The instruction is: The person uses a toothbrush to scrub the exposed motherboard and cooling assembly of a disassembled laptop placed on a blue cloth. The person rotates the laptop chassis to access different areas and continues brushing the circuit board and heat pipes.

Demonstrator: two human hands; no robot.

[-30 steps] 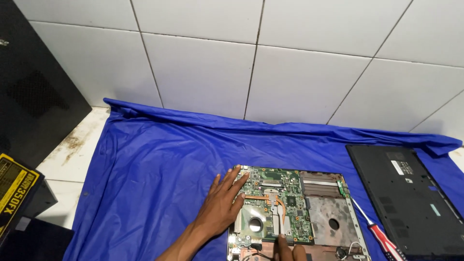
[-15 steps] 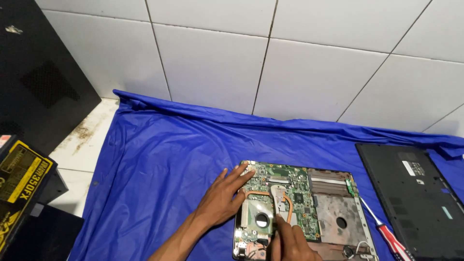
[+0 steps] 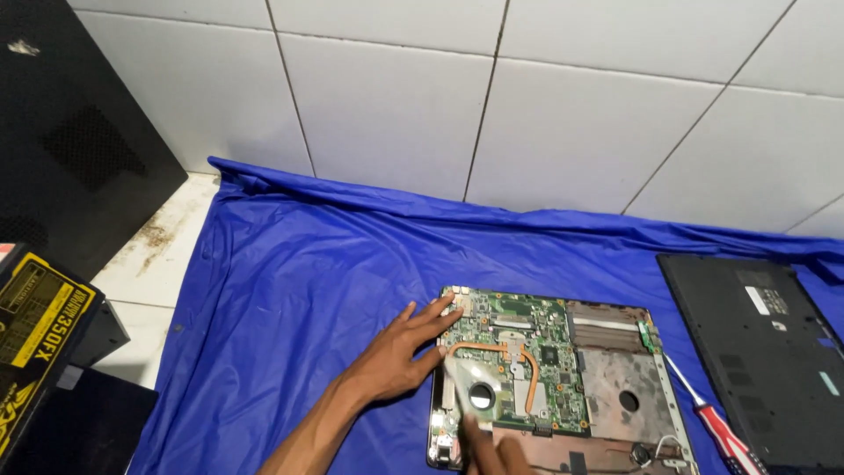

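Note:
An opened laptop base (image 3: 615, 387) lies on a blue cloth (image 3: 290, 299), its green circuit board (image 3: 527, 352) with a copper heat pipe and a round fan hole exposed. My left hand (image 3: 400, 356) rests flat at the board's left edge, fingers spread, fingertips touching its top left corner. Only the fingers of my right hand (image 3: 492, 449) show at the bottom edge, blurred, over the base's lower left part beside the fan hole. Whether they hold anything is hidden.
A red-handled screwdriver (image 3: 712, 422) lies right of the base. A black laptop cover (image 3: 765, 352) lies at the far right. A black and yellow box (image 3: 35, 325) sits at the left edge, with a black panel (image 3: 70, 132) behind it. White tiles form the wall.
The view has tilted down and shifted slightly. My right hand has moved up over the base's lower left part. My left hand stays at the board's left edge.

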